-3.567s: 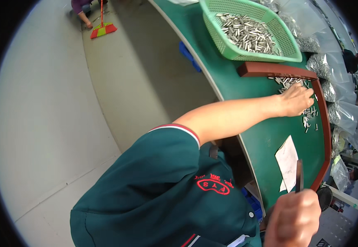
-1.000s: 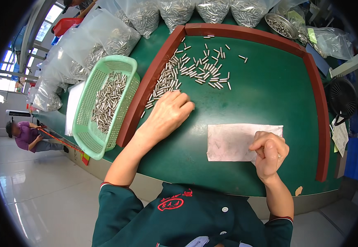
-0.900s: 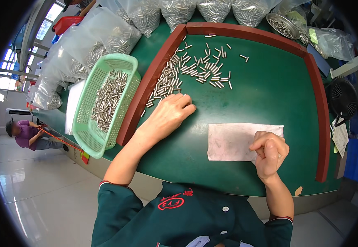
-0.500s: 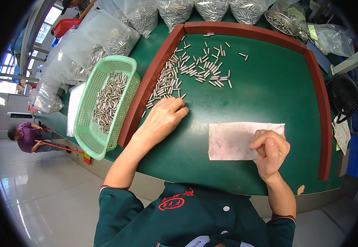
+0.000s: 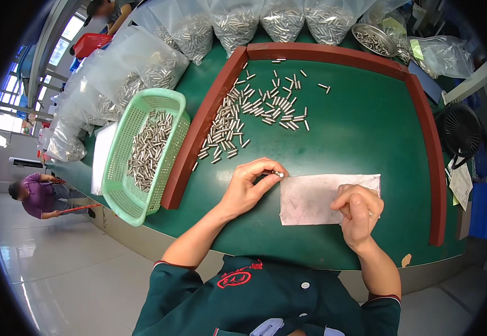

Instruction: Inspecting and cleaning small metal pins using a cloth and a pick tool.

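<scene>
Small shiny metal pins (image 5: 278,174) show at the fingertips of my left hand (image 5: 252,187), pinched between thumb and fingers. That hand is beside the upper left corner of a pale, smudged cloth (image 5: 307,200) lying flat on the green table. Over the right part of the cloth, my right hand (image 5: 360,214) is closed with its fingers curled in; whatever it may hold is hidden. Loose metal pins (image 5: 226,124) lie scattered at the far left of the table, up against a dark red wooden border.
A light green basket (image 5: 112,193) with pins stands left of the red border (image 5: 205,115). Clear bags of pins (image 5: 235,25) line the back and left. A metal bowl (image 5: 390,45) and black fan (image 5: 460,130) are at right. Another person (image 5: 33,193) stands far left.
My left hand has come away from the loose pins, moving right to the cloth's corner, with pins now in its fingertips. My right hand stays over the cloth.
</scene>
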A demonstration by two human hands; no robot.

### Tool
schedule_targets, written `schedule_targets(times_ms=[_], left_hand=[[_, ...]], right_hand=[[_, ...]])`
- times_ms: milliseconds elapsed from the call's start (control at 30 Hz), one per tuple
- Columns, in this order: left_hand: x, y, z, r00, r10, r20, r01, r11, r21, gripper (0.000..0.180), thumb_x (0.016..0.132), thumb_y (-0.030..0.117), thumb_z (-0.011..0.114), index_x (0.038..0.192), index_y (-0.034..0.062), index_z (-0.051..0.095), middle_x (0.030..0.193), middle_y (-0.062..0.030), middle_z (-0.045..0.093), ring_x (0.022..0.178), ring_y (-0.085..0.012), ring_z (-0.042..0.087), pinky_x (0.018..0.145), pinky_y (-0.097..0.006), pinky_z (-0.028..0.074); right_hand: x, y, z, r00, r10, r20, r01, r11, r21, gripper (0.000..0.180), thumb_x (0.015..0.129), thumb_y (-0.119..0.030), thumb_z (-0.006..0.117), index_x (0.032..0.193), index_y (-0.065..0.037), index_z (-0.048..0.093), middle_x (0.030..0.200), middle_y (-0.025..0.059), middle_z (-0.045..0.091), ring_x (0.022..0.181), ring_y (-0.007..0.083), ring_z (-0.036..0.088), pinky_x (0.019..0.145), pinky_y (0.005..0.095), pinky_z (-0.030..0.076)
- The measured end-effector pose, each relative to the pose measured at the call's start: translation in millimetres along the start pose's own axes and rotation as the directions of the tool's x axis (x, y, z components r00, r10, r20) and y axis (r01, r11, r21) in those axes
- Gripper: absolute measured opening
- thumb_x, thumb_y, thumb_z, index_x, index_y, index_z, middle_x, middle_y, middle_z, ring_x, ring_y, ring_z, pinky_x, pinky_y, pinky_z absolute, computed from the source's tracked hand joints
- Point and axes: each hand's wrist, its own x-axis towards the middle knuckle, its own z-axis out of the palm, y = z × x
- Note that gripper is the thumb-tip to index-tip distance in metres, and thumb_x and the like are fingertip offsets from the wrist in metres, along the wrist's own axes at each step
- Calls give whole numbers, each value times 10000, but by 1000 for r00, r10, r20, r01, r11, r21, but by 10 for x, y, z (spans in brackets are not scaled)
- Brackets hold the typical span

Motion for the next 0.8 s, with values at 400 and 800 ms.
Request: schedule_targets(times_ms=[400, 800], left_hand=[[-17, -9, 2, 989, -142, 38, 147, 964, -220, 109, 841, 18, 508, 937, -28, 531, 864, -107, 591, 810, -157, 566, 724, -273, 459], [3, 61, -46, 910, -384, 158, 387, 647, -657, 248, 877, 174, 475, 1018, -23, 525, 879, -126, 606, 752, -170, 601, 715, -274, 494]], right_hand=[[-7, 15, 33, 1000, 23, -5, -23, 1000, -11, 276, 755, -106, 413, 566, 50, 540, 450, 61, 458, 394, 98, 357, 387, 247, 262], [-8, 38, 54, 999, 45, -6, -45, 999, -12, 301, 779, -127, 415, 561, 43, 535, 450, 53, 452, 398, 93, 355, 388, 246, 253]])
